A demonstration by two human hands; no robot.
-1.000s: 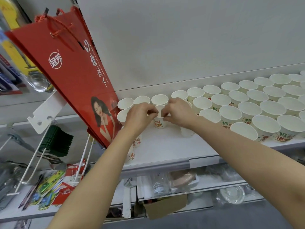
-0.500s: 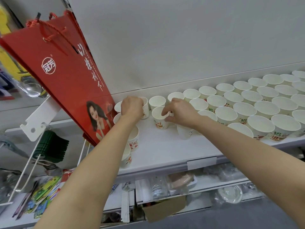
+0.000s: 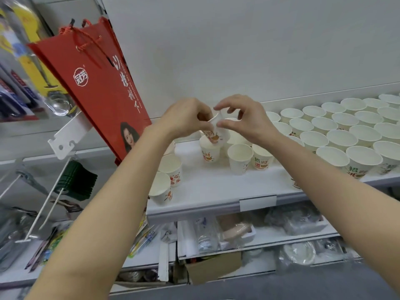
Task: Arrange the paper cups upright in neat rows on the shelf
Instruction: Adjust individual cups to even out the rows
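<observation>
Both my hands are raised above the white shelf (image 3: pixel 207 191) with a tilted paper cup (image 3: pixel 213 133) between them. My left hand (image 3: pixel 184 118) grips that cup from the left, and my right hand (image 3: pixel 242 120) pinches its rim from the right. Under it stands another cup (image 3: pixel 208 151). Several upright white cups (image 3: pixel 337 137) with red and green print fill the shelf's right side in rows. Two cups (image 3: pixel 166 180) stand at the shelf's left front, and two more (image 3: pixel 249 158) sit near the middle.
A red paper gift bag (image 3: pixel 97 83) hangs slanted just left of the shelf. White peg hooks (image 3: pixel 43 211) and hanging goods lie at lower left. Lower shelves (image 3: pixel 259 237) hold plastic-wrapped goods and a cardboard box (image 3: pixel 212 267). A white back panel (image 3: pixel 238 50) rises behind the cups.
My hands left the standing cups and rose together, lifting one cup off the shelf and tilting it between them. The camera view shifted slightly downward.
</observation>
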